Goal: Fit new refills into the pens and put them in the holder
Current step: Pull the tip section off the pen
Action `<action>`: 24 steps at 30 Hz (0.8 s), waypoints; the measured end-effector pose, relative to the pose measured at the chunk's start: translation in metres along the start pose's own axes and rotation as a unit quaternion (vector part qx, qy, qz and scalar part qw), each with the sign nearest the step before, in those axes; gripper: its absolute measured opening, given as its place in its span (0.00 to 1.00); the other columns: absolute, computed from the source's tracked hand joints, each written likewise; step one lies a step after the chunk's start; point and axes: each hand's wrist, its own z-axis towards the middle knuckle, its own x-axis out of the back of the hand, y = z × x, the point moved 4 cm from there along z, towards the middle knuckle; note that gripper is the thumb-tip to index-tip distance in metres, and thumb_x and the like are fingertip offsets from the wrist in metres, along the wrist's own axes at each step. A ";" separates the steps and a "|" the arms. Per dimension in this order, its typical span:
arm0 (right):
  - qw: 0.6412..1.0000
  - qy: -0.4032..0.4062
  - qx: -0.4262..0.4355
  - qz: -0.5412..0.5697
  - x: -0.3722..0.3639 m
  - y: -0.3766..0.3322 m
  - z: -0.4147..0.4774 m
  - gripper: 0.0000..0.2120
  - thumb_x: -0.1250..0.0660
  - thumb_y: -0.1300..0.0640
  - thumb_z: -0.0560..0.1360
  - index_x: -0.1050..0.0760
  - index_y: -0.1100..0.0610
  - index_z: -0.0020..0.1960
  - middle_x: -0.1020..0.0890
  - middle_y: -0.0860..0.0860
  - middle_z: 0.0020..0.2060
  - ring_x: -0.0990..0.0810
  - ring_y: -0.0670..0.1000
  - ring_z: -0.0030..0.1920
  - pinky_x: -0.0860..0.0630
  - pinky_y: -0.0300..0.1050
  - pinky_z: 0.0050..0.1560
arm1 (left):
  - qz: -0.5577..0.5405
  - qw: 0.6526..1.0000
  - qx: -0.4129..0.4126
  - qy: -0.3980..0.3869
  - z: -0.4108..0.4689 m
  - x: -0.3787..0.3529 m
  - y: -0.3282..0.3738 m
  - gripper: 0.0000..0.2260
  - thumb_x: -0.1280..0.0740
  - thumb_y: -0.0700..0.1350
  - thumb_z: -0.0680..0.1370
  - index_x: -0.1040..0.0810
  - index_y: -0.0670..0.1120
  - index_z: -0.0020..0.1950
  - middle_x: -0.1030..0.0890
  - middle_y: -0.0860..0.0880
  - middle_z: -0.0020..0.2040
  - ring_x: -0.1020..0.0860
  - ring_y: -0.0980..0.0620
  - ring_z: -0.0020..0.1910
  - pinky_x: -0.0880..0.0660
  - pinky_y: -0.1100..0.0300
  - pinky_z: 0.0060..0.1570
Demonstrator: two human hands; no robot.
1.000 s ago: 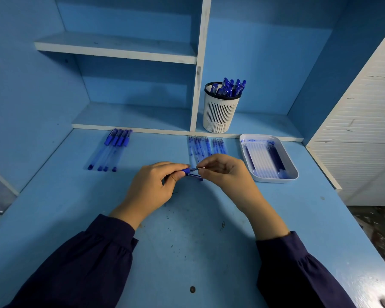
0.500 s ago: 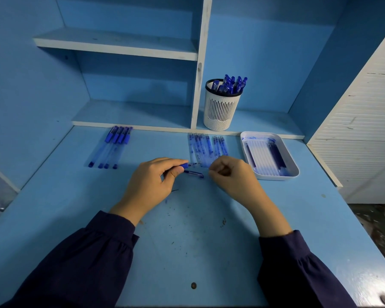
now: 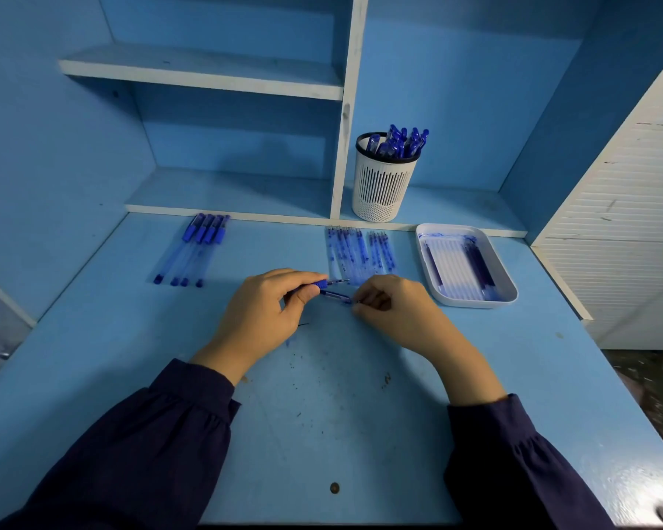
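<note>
My left hand (image 3: 261,311) grips a blue pen (image 3: 324,283) by its grip section, with the metal tip pointing right. Just below it a small blue pen cap (image 3: 335,296) lies on the desk. My right hand (image 3: 393,306) has its fingers curled, and the fingertips pinch the cap's right end. A row of new refills (image 3: 356,250) lies on the desk beyond my hands. Several capped pens (image 3: 196,246) lie at the back left. The white slotted holder (image 3: 383,189) stands on the low shelf with several blue pens in it.
A white tray (image 3: 471,302) holding several refills sits to the right of my right hand. The blue desk (image 3: 322,407) has ink specks. A white divider (image 3: 347,109) and shelves rise behind, and a white slatted panel (image 3: 628,208) stands at the right.
My right hand let go of the pen tip, drew back, then dropped to the cap on the desk. My left hand has kept hold of the pen.
</note>
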 end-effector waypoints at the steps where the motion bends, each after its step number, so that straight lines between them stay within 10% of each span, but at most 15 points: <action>1: 1.000 0.003 -0.008 0.011 0.001 0.002 0.000 0.04 0.29 0.59 0.73 0.20 0.56 0.48 0.19 0.50 0.40 0.23 0.44 0.38 0.28 0.28 0.40 | 0.000 1.000 0.000 -0.002 0.000 0.000 0.000 0.09 0.30 0.43 0.79 0.16 0.49 0.59 0.15 0.55 0.47 0.19 0.55 0.42 0.25 0.67 0.42; 5: 0.998 0.038 0.005 0.055 0.005 -0.001 -0.001 0.09 0.26 0.53 0.72 0.20 0.54 0.50 0.20 0.50 0.40 0.23 0.47 0.39 0.26 0.34 0.42 | 0.006 1.000 -0.004 -0.004 0.000 -0.001 0.001 0.09 0.30 0.44 0.79 0.16 0.49 0.59 0.16 0.55 0.47 0.22 0.61 0.39 0.30 0.74 0.38; 11: 0.984 0.103 0.115 0.093 -0.001 -0.022 -0.002 0.05 0.28 0.62 0.73 0.17 0.57 0.49 0.19 0.50 0.39 0.21 0.47 0.39 0.23 0.36 0.45 | 0.008 1.000 -0.022 -0.007 0.000 -0.002 0.002 0.11 0.32 0.45 0.79 0.16 0.51 0.59 0.16 0.55 0.45 0.21 0.54 0.38 0.24 0.56 0.35; 24: 0.898 0.237 0.035 0.370 0.019 -0.014 -0.005 0.05 0.37 0.68 0.78 0.23 0.63 0.50 0.16 0.58 0.40 0.16 0.55 0.43 0.19 0.45 0.48 | -0.016 0.999 -0.006 0.051 0.001 0.004 0.003 0.10 0.32 0.44 0.79 0.16 0.45 0.59 0.15 0.54 0.47 0.21 0.58 0.39 0.30 0.74 0.36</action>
